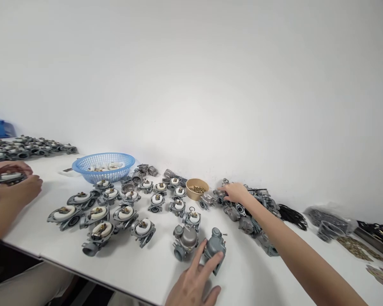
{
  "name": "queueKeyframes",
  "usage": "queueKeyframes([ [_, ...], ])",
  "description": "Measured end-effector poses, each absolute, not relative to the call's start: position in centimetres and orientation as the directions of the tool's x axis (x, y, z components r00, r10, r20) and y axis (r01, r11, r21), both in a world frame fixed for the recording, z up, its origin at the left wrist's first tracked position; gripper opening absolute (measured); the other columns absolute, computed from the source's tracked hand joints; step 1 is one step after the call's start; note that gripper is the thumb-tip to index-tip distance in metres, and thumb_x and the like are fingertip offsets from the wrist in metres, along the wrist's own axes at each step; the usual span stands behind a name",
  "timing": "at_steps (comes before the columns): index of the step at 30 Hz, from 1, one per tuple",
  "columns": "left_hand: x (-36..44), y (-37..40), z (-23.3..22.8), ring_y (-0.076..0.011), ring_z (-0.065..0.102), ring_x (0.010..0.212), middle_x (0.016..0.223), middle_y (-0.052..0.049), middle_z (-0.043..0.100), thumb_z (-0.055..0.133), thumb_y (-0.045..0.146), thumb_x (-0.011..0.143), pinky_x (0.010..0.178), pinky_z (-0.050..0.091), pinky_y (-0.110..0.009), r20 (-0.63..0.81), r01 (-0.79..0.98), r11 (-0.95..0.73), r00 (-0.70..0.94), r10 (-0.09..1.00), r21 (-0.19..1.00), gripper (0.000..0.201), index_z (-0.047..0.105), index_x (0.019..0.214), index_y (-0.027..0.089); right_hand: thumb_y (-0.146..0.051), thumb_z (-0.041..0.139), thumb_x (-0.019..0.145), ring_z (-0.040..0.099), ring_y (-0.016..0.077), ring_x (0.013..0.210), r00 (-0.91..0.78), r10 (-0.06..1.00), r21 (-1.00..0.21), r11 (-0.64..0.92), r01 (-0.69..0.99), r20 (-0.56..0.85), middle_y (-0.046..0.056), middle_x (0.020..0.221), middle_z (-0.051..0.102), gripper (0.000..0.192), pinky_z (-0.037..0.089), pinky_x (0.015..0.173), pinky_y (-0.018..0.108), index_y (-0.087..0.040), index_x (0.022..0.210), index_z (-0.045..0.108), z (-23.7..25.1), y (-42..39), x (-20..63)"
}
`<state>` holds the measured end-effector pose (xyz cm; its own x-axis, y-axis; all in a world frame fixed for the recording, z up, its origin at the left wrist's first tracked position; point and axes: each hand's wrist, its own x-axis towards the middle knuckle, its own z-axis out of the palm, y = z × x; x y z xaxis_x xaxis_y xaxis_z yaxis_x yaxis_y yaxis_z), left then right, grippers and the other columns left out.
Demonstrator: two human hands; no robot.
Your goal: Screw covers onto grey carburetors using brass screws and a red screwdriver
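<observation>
Left hand (194,284): nearest, fingers spread, fingertips on a grey carburetor (215,248) at the table's (140,265) front edge
Second carburetor (184,240): just left of the first, touching it
Right hand (235,192): reached farther out, fingers curled onto a heap of castings (253,216); whether it pinches one I cannot tell
Floats (102,229): about twenty open bodies with white floats, in loose rows left of centre
Cup (197,188): one tan cup of brass screws, beside the right hand
Basket (104,165): one blue, near the wall
Co-worker's hands (14,182): far left, closed around one body
Gaskets (292,216): black rings, far right
Writing: none legible
</observation>
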<state>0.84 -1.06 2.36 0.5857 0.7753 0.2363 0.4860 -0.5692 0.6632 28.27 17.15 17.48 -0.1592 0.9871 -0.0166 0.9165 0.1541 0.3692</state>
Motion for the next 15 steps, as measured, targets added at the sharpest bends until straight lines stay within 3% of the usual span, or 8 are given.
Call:
queueKeyframes([
  [4,2.4,-1.3,2.2,-0.0335,0.065,0.132,0.176,-0.004,0.023,0.066,0.026,0.094,0.104,0.06,-0.046,0.194,0.374,-0.408,0.493,0.848,0.833,0.087,0.021,0.166,0.045,-0.042,0.047,0.106,0.074,0.0272,0.105,-0.128,0.969,0.261,0.07,0.963,0.213,0.011,0.119,0.077,0.047,0.056,0.082,0.035,-0.028,0.149,0.058,20.5,12.8,29.8],
  [8,4.2,-1.1,2.3,-0.0337,0.036,0.157,0.173,-0.008,0.03,0.065,0.028,0.094,0.122,0.043,-0.052,0.242,0.299,-0.374,0.397,0.885,0.878,0.082,0.025,0.166,0.033,-0.044,0.043,0.104,0.074,0.0248,0.091,-0.039,0.941,0.146,-0.011,0.989,0.335,0.009,0.107,0.079,0.044,0.054,0.071,0.033,-0.025,0.135,0.069,21.7,6.7,32.1],
  [10,4.9,-0.9,2.8,-0.0325,0.041,0.154,0.168,-0.01,0.04,0.062,0.026,0.095,0.122,0.041,-0.051,0.259,0.28,-0.376,0.377,0.889,0.883,0.074,0.031,0.162,0.029,-0.04,0.05,0.1,0.069,0.0209,0.077,-0.04,0.894,-0.01,0.049,0.999,0.446,0.007,0.103,0.078,0.04,0.052,0.068,0.033,-0.027,0.132,0.07,21.5,3.8,32.8],
  [12,5.3,-0.6,3.3,-0.0322,0.053,0.144,0.159,-0.011,0.052,0.061,0.024,0.095,0.118,0.045,-0.051,0.26,0.267,-0.374,0.38,0.888,0.888,0.066,0.038,0.157,0.028,-0.031,0.053,0.096,0.056,0.0145,0.058,-0.061,0.841,-0.201,0.197,0.96,0.537,0.005,0.103,0.076,0.046,0.049,0.06,0.031,-0.028,0.141,0.063,21.2,1.4,32.9],
  [15,5.5,-0.6,3.9,-0.0311,0.065,0.127,0.146,-0.01,0.063,0.065,0.021,0.091,0.109,0.052,-0.047,0.276,0.259,-0.419,0.449,0.85,0.87,0.06,0.046,0.148,0.029,-0.028,0.051,0.099,0.05,0.0129,0.057,-0.062,0.779,-0.418,0.401,0.815,0.624,0.006,0.105,0.07,0.052,0.047,0.055,0.029,-0.03,0.151,0.049,21.3,-0.8,32.0],
])
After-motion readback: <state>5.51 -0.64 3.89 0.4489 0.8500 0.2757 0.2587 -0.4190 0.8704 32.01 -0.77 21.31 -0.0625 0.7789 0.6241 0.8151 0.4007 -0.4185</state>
